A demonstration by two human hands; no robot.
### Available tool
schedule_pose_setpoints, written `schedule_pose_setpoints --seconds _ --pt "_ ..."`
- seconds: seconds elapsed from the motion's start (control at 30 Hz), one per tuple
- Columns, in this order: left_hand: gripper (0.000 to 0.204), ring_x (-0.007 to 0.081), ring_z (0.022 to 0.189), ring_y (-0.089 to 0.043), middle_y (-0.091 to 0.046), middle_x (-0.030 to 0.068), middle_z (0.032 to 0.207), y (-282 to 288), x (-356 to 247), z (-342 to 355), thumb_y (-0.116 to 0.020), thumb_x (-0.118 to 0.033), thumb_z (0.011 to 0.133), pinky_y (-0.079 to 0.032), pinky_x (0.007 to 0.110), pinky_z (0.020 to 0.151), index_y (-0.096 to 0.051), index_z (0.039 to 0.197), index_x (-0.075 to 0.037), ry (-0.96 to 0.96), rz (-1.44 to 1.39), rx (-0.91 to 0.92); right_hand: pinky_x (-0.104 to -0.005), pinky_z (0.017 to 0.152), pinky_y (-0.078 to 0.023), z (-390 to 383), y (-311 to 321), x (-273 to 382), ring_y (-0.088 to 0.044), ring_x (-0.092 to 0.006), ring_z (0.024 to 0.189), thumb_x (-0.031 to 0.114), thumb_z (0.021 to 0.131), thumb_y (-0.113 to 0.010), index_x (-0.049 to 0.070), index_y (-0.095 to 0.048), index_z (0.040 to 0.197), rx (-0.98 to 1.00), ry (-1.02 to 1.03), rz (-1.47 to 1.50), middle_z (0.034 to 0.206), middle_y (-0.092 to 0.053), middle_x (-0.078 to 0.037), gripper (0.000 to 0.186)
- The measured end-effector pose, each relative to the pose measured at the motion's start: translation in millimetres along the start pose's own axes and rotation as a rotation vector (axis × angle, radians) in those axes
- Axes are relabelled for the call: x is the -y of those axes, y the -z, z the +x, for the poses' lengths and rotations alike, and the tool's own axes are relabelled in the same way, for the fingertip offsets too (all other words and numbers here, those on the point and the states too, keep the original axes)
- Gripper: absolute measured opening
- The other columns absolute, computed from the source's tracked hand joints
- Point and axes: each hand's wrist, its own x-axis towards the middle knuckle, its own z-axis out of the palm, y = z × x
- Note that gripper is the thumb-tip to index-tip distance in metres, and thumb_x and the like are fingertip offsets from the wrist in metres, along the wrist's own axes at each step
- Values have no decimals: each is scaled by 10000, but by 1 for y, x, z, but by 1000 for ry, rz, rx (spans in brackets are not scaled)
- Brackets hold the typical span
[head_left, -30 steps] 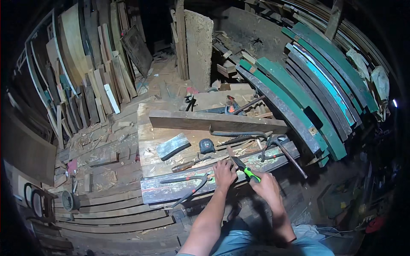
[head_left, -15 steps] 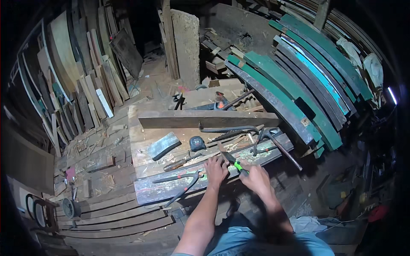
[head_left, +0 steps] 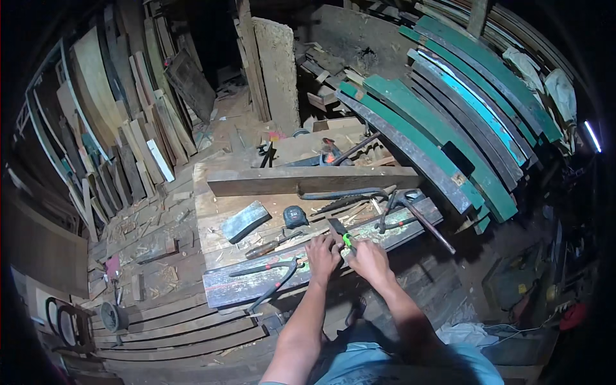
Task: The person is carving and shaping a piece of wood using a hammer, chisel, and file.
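Note:
My right hand grips the green-and-black handle of a tool with a broad dark blade, angled toward my left fingers. My left hand is curled at the blade, on something I cannot make out, over a weathered, paint-flecked plank. Black pliers with red bands lie left of it. Behind my hands are a wooden-handled tool, a black tape measure, a pale rectangular block and a board on edge. Right of my hands, dark metal tools lie across the plank.
A workbench carries shavings and tools. Green and turquoise curved planks are stacked at the right. Upright boards line the left. A rough panel stands behind, and a bucket sits on the littered floor at lower left.
My right hand and the bladed tool have shifted left and up, closer to my left fingers, which stay curled. The camera view has also moved slightly.

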Motion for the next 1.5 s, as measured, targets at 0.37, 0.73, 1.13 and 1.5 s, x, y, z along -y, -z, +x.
schedule_pose_setpoints --seconds 0.37,0.73,1.13,1.5 --pt "232 299 994 -548 -641 95 1002 2 -3 3 -691 -215 768 -386 449 876 -698 943 -62 -17 34 -7 -479 748 -538 12 9 -4 -664 -416 803 229 742 -690 18 -707 985 55 -5 33 809 -670 -249 323" --pt "252 320 996 -547 -632 106 997 -1 2 1 -689 -205 752 -387 464 870 -686 963 -69 -46 36 -46 -461 657 -558 21 -8 -4 -675 -391 675 165 745 -651 -2 -689 831 -55 152 -53 695 -656 -225 191" --pt "239 302 999 -546 -639 107 1006 0 3 -1 -680 -185 761 -382 447 892 -698 970 -72 -74 23 -35 -439 664 -575 17 -8 0 -701 -356 717 146 739 -659 4 -701 836 -70 158 -103 726 -678 -214 177" --pt "231 293 1000 -552 -638 93 995 -1 3 -2 -693 -163 747 -380 440 889 -706 962 -83 -61 9 -2 -470 662 -562 17 -8 -3 -682 -392 682 158 719 -661 5 -710 797 -36 124 -16 705 -659 -248 179"
